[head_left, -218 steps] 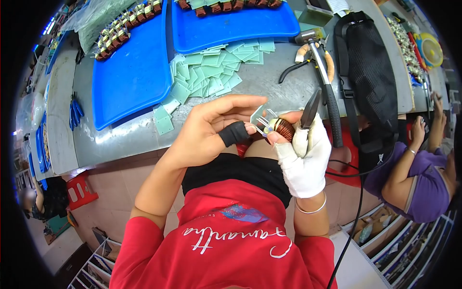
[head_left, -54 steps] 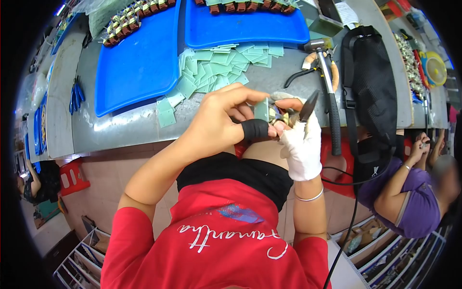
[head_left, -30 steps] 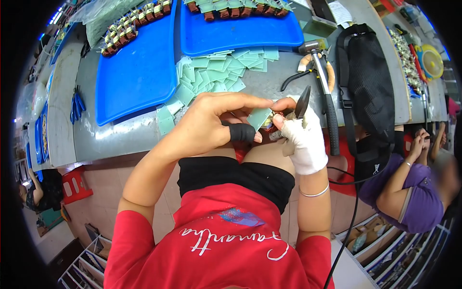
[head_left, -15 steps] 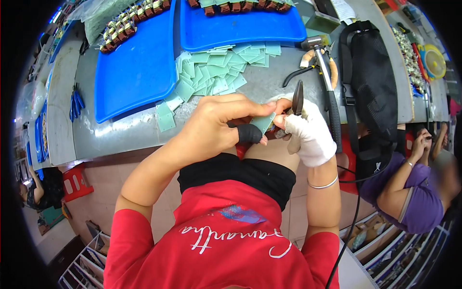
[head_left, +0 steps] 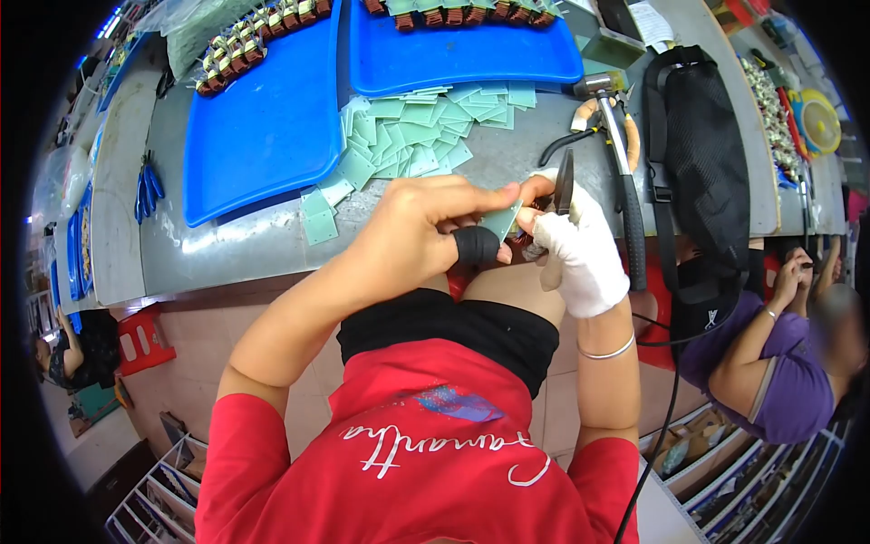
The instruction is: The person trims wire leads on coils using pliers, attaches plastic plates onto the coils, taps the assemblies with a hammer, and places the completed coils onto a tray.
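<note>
My left hand (head_left: 421, 222) pinching a flat, pale green plate (head_left: 501, 220), small-holed, at the desk's (head_left: 227, 258) near edge, my white-gloved right hand (head_left: 584, 254) gripping a mostly hidden copper-brown coil (head_left: 522, 239) and dark-tipped tool (head_left: 565, 181).

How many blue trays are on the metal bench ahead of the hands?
2: the left blue tray lies lengthwise at the left; the right blue tray lies crosswise beside it, beyond the green plates. Others may be hidden or out of view.
</note>
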The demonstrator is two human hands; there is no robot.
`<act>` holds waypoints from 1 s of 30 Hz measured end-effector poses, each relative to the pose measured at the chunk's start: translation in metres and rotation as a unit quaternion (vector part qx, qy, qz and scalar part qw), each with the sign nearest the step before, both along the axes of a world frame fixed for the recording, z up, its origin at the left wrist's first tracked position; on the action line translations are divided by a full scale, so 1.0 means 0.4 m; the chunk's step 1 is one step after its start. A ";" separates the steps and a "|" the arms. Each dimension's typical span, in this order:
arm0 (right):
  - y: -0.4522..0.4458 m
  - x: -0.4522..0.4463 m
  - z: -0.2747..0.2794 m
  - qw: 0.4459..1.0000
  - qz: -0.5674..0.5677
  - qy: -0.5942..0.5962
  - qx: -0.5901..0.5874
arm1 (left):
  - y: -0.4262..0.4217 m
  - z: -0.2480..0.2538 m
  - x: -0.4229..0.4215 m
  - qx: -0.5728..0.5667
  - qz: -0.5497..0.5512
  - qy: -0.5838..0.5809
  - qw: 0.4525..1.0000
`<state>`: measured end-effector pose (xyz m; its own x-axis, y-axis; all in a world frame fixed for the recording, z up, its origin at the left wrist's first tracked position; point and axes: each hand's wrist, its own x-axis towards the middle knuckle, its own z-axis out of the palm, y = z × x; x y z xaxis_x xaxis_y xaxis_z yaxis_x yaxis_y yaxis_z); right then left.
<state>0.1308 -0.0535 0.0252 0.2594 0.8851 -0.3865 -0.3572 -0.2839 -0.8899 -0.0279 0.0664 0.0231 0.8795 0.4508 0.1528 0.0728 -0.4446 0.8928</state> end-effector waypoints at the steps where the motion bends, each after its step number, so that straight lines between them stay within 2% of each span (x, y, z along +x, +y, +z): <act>1: -0.003 -0.016 0.003 0.999 -0.044 -0.007 0.026 | 0.000 0.002 0.000 -0.001 0.000 -0.001 1.000; 2: -0.005 -0.024 0.004 0.995 -0.087 -0.014 0.053 | 0.001 0.003 0.003 -0.043 0.003 0.003 0.999; 3: -0.009 -0.025 -0.008 0.995 -0.087 -0.016 0.053 | 0.003 0.003 0.006 -0.086 0.004 0.006 0.996; 5: -0.018 -0.025 -0.046 0.984 -0.087 -0.085 0.134 | 0.009 -0.002 0.007 -0.125 0.011 0.029 0.992; 6: -0.025 -0.022 -0.045 0.988 -0.069 -0.066 0.120 | 0.012 -0.004 0.008 -0.163 0.017 0.053 0.985; 9: -0.022 -0.039 -0.042 0.980 -0.047 -0.136 0.138 | 0.019 -0.001 0.006 -0.195 0.012 0.063 0.979; 12: -0.024 -0.042 -0.047 0.986 -0.041 -0.111 0.117 | 0.021 -0.008 0.005 -0.232 0.012 0.060 0.971; 22: -0.021 -0.064 -0.057 0.981 -0.075 -0.138 0.111 | 0.013 -0.016 0.005 -0.261 0.012 0.077 0.962; 25: -0.019 -0.063 -0.046 0.985 -0.073 -0.087 0.126 | 0.010 -0.024 0.005 -0.260 0.009 0.062 0.964; 30: -0.019 -0.052 -0.051 0.981 -0.053 -0.133 0.128 | 0.009 -0.032 0.004 -0.264 -0.008 0.040 0.964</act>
